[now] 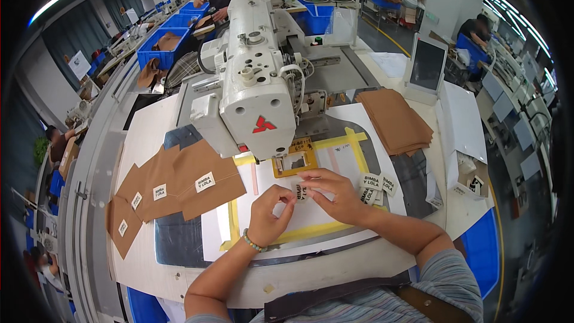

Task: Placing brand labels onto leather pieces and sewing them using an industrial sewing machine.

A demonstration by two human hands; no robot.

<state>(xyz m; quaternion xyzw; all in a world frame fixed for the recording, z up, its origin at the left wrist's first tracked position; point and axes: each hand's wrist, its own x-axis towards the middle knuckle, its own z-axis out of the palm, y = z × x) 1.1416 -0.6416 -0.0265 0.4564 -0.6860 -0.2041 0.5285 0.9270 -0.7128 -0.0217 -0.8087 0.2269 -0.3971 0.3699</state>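
— Rows of sewing stations and blue bins fill the far background of the head view; what sits nearer?

— A white table (pixel 149 137) carries a white sewing machine (pixel 254 78). Under its head lies a yellow frame (pixel 294 161), with yellow tape marking a rectangle on the white sheet.

— And the hands?

— Both meet just near of that frame. The left hand (pixel 267 215) and the right hand (pixel 335 194) pinch one small white label (pixel 299 191) between them, fingers pressed together on its edges. The label stands roughly upright, its long axis running near to far, with the frame directly beyond it. The right hand looks slightly closer to the frame.

— Anything else?

— Loose white labels (pixel 376 185) lie just right of the right hand. Brown fabric pieces (pixel 179 185) with labels already on them spread out at left, a brown stack (pixel 394 119) sits far right, beside a tablet (pixel 427 66).
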